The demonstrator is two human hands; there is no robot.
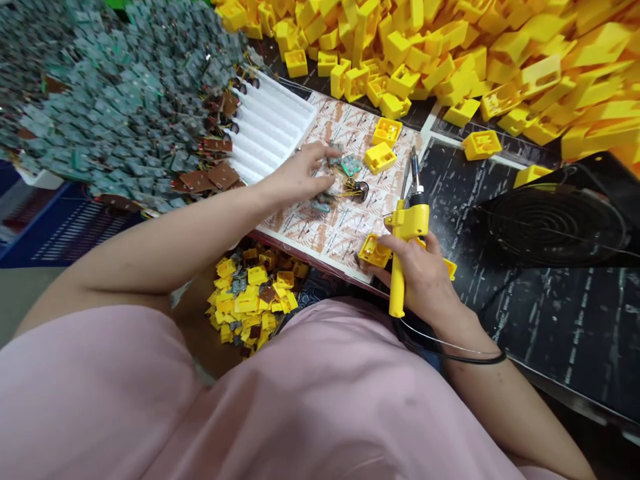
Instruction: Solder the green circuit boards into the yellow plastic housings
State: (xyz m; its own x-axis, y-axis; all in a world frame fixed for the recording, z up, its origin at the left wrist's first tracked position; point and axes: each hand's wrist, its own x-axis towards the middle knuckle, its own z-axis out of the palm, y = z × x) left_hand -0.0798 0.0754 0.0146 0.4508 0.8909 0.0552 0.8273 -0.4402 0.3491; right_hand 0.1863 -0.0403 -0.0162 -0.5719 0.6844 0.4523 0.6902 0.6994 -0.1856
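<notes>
My right hand (423, 267) is wrapped round a yellow soldering gun (410, 220), its metal tip pointing away from me. By the same hand's fingers is a small open yellow plastic housing (374, 251); whether they grip it I cannot tell. My left hand (305, 175) reaches over the patterned board with fingers apart. Near its fingertips lie a green circuit board (351, 165) and a round black part with wires (359, 192). Two more yellow housings, one open (387, 131) and another beside it (380, 158), sit just beyond.
A big heap of circuit boards (125, 100) fills the left, beside a white ridged tray (273, 127). Many yellow housings (450, 60) are piled at the back. A black fan (557, 223) stands at right. Below the table edge is a container of yellow pieces (250, 293).
</notes>
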